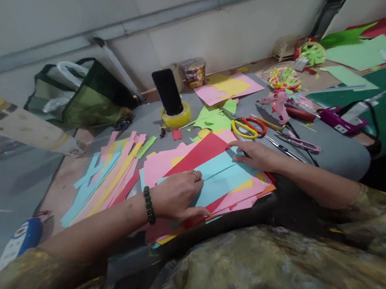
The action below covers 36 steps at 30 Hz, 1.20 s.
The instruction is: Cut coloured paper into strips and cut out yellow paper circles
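Grey work surface point(145, 115) meets a pale wall point(243, 33) at twelve o'clock; nearer, a long, flat sheet of light-blue paper point(225, 184) lies on a loose multicoloured paper stack point(157, 165), its long axis running roughly eight to two o'clock; the left hand point(180, 194) rests palm-down over its eight-o'clock end, thumb spread; the right hand point(254, 153) curls at its two-o'clock corner, pinching or merely touching, I cannot tell; both are equally near.

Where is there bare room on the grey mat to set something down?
Two patches of the grey mat look free: one between the bag, the phone and the paper strips; another right of the pink cutter, in front of the purple block. Crowded: from the scissors to the glue gun, and the paper stack under the left hand and right hand.
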### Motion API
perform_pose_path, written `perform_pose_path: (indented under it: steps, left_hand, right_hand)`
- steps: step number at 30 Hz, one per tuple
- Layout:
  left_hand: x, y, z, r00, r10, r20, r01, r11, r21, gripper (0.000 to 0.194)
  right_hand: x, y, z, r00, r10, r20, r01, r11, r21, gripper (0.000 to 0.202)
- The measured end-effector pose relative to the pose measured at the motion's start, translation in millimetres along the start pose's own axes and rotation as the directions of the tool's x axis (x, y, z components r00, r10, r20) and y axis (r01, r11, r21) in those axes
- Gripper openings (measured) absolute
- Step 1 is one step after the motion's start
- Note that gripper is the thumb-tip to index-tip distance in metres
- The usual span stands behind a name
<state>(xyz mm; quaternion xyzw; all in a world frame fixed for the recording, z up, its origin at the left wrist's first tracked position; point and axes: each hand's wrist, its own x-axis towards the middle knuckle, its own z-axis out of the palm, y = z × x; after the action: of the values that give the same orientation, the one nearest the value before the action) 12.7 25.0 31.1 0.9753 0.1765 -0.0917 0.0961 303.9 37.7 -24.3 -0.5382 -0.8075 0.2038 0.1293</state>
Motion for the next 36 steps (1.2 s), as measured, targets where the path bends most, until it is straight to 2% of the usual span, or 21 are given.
perform_pose_path:
  steps: [11,18,24,30,36]
  left_hand:
    - [19,2,1.4,0.995,-0.031,0.096,0.02,0.994,0.108,0.088]
    - [46,1,-5.5,0.985,-0.068,0.161,0.052,0.993,0.103,0.096]
    - [70,-6,-14.2,0.972,-0.054,0.227,0.038,0.997,0.075,0.096]
    - [74,-12,-13.7,0.985,-0.003,0.173,0.0,1.0,0.016,0.096]
    - [72,-10,-14.1,0.983,-0.024,0.18,0.017,0.999,0.04,0.096]
  right_hand:
    - [0,2,4,1.0,-0.003,-0.019,0.003,0.999,0.037,0.044]
    - [1,2,4,1.0,-0.015,-0.027,0.016,0.998,0.06,0.044]
    - [2,5,6,0.999,-0.008,-0.049,0.013,0.995,0.099,0.05]
    - [1,11,10,0.994,-0.041,-0.102,0.057,0.986,0.157,0.049]
    - [-1,16,7,0.988,-0.057,-0.141,0.084,0.977,0.194,0.056]
